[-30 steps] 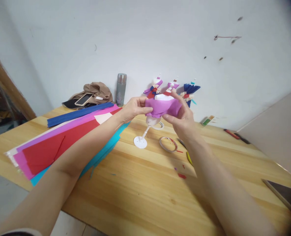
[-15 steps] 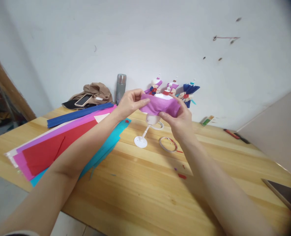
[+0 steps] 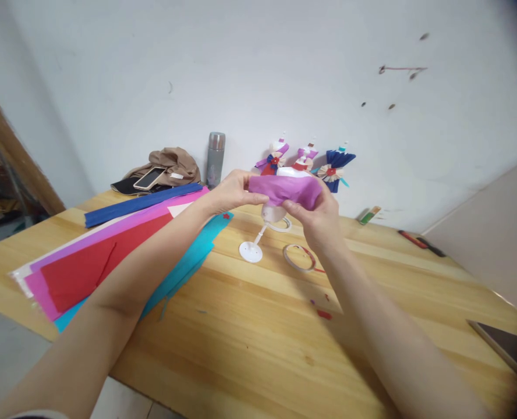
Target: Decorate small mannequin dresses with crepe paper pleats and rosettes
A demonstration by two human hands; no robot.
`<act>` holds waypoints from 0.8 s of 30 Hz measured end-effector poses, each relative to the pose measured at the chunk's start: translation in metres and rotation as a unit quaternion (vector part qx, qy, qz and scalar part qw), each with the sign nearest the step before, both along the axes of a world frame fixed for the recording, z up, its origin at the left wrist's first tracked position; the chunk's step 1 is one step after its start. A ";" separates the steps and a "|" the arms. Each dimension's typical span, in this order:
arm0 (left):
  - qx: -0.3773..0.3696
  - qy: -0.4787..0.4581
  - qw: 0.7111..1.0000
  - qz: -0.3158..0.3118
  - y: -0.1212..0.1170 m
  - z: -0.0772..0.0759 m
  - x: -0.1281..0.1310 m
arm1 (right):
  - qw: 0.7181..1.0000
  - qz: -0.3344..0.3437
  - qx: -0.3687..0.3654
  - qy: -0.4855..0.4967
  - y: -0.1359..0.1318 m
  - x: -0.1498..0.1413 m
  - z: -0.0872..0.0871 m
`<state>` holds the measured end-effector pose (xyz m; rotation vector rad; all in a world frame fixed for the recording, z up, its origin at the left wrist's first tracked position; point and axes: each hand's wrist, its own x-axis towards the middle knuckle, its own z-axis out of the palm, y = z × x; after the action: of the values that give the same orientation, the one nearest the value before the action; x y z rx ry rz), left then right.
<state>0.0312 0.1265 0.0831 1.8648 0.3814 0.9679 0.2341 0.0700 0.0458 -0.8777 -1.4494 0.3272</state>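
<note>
A strip of purple crepe paper [image 3: 280, 189] is stretched between my two hands, across the front of a small white dress-form mannequin [image 3: 273, 213]. My left hand [image 3: 234, 191] pinches its left end between thumb and fingers. At the other end, my right hand [image 3: 317, 209] grips the paper, thumb in front and fingers behind. The mannequin stands on a thin stem with a round white base [image 3: 250, 252]; a red band circles its neck. Paper and hands hide most of its torso, and whether the strip touches it I cannot tell.
Coloured paper sheets [image 3: 105, 262] lie at left with a folded blue strip [image 3: 142, 205]. Behind stand a grey flask [image 3: 215, 160], a phone [image 3: 149, 178] on brown cloth [image 3: 177, 163], and dressed mannequins [image 3: 339, 166]. Tape rolls [image 3: 299, 257], red scraps [image 3: 323, 315] and a tablet [image 3: 503, 346] are on the table [image 3: 241, 343].
Both hands have lowered the purple paper slightly against the mannequin, and its top edge now runs straighter. My left hand's fingers have come down a little.
</note>
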 end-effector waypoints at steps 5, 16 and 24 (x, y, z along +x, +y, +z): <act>0.033 -0.015 0.999 0.019 0.001 -0.001 0.002 | 0.999 -0.011 -0.025 0.033 -0.001 -0.005 0.000; 0.079 -0.072 0.992 0.070 0.002 -0.004 0.013 | 0.998 -0.006 -0.033 0.061 0.002 -0.004 -0.002; 0.009 -0.079 0.995 0.061 0.005 -0.005 0.009 | 0.998 0.003 -0.043 0.055 0.003 -0.001 -0.002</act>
<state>0.0404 0.1317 0.0781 1.7829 0.3951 1.1952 0.2335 0.0731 0.0439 -0.9105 -1.3441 0.4393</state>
